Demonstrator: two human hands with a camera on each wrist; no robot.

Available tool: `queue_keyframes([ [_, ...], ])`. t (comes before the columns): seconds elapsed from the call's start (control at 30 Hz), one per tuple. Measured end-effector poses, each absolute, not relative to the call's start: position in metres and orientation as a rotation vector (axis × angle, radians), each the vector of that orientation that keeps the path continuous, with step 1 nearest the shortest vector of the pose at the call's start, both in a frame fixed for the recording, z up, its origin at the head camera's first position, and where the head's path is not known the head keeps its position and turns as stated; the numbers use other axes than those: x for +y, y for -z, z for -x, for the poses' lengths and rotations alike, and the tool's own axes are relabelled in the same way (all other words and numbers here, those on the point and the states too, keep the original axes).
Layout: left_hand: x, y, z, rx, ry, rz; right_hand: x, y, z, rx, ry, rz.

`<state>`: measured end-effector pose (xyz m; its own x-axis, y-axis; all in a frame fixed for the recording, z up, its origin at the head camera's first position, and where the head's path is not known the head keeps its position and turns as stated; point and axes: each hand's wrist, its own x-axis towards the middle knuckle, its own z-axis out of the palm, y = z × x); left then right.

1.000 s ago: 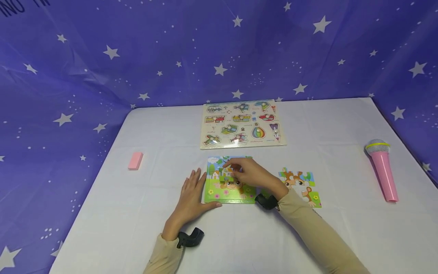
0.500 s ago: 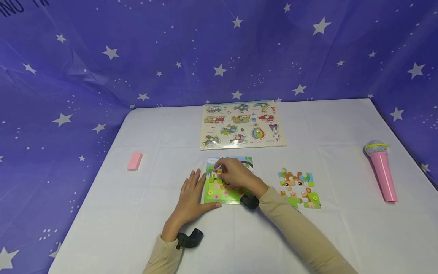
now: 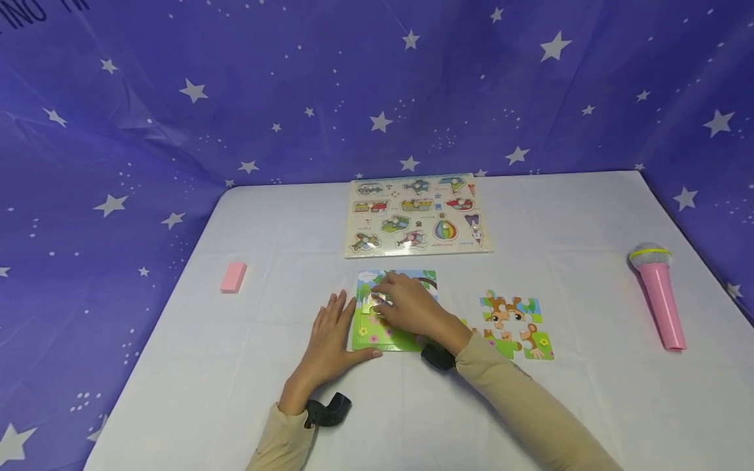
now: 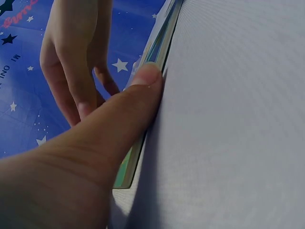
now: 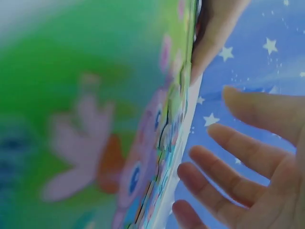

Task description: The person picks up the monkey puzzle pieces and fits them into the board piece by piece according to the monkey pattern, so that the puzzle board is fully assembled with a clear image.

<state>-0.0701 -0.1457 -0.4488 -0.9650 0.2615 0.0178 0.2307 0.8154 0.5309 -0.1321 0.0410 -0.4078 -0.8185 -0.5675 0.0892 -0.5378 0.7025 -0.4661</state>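
A square picture puzzle board (image 3: pixel 391 337) lies on the white table, green along the bottom with a sky-and-tree scene above. At its left edge my left hand (image 3: pixel 328 343) rests with fingers straight, its thumb (image 4: pixel 136 90) touching the front edge in the left wrist view. My right hand (image 3: pixel 415 307) is over the board, fingertips near a puzzle piece (image 3: pixel 368 305) at the left side. In the right wrist view, the fingers of the right hand (image 5: pixel 267 179) are spread and hold nothing. This hand hides part of the board.
Several loose monkey-picture puzzle pieces (image 3: pixel 499 318) lie right of the board. Behind it is a wooden knob puzzle (image 3: pixel 383 245) with vehicles. A pink toy microphone (image 3: pixel 661 304) lies far right, a pink block (image 3: pixel 233 277) at left. A purple star-printed cloth (image 3: pixel 330 85) surrounds the table.
My right hand has moved left across the board with the puzzle piece, and has let go of it at the left side. The left hand has stayed put.
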Motion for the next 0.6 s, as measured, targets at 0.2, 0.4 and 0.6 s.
queue_keyframes([
  [0.2,-0.147,0.449,0.07,2.954,-0.825,-0.405,0.045,0.411,0.11,2.766,0.618,1.146],
  [0.4,-0.147,0.45,0.071,2.986,-0.786,-0.456,0.044,0.409,0.097,2.602,0.482,1.154],
  [0.6,-0.147,0.449,0.071,2.969,-0.777,-0.453,0.044,0.408,0.093,2.569,0.463,1.164],
])
